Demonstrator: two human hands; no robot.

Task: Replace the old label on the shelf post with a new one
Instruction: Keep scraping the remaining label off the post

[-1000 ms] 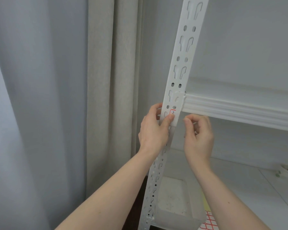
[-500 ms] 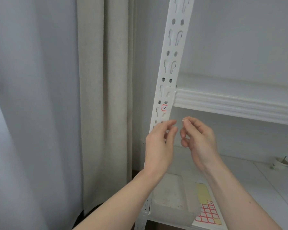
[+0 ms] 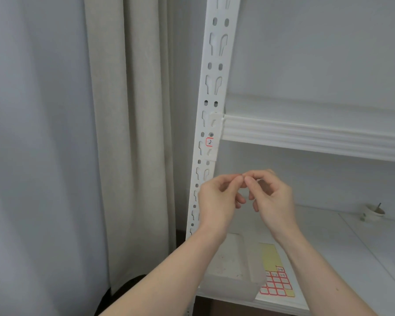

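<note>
Grips pinched beneath red-bordered label (image 3: pixel 209 142).

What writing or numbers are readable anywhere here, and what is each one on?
"2": handwritten on the red-bordered label stuck to the shelf post.
Sticker sheet on the lower shelf: a few red-bordered labels carry handwritten marks, too small to read.
No other text is visible.

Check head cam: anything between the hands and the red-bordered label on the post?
Nothing but bare slotted post between the label and the hands below.
</note>
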